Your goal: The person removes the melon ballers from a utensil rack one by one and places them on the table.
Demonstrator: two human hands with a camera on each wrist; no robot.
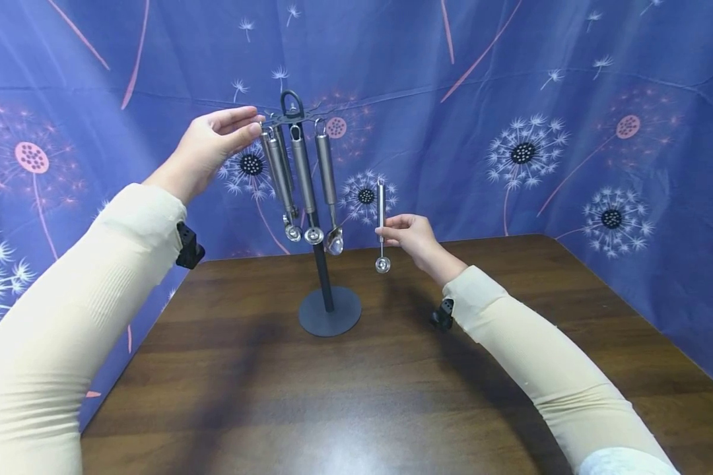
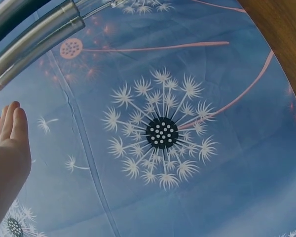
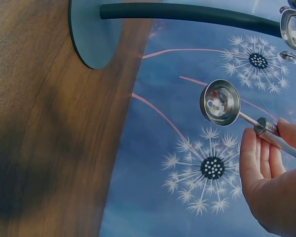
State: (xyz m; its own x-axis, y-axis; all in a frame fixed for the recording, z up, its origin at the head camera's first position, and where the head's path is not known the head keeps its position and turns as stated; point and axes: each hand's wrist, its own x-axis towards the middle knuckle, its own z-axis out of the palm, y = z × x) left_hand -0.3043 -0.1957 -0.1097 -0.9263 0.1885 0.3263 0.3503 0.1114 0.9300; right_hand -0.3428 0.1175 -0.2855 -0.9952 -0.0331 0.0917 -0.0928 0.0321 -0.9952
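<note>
In the head view a dark metal utensil stand (image 1: 323, 274) rises from a round base, with several steel-handled utensils (image 1: 302, 168) hanging from its hooks. My left hand (image 1: 210, 145) is at the top left of the stand, thumb and fingertips closing on the end of a hook arm. The left wrist view shows its fingers (image 2: 12, 126) just beside a hook; the thumb is out of frame. Right of the stand, my right hand (image 1: 412, 237) pinches a melon baller (image 1: 381, 221) by the lower handle. It hangs upright above the table, its round bowl (image 3: 220, 102) downward.
The stand's round base (image 1: 330, 310) rests on a brown wooden table (image 1: 344, 396). Behind it hangs a blue cloth (image 1: 428, 132) with dandelion prints. Small bowls (image 1: 313, 235) dangle at the lower ends of the hanging utensils, left of the right hand.
</note>
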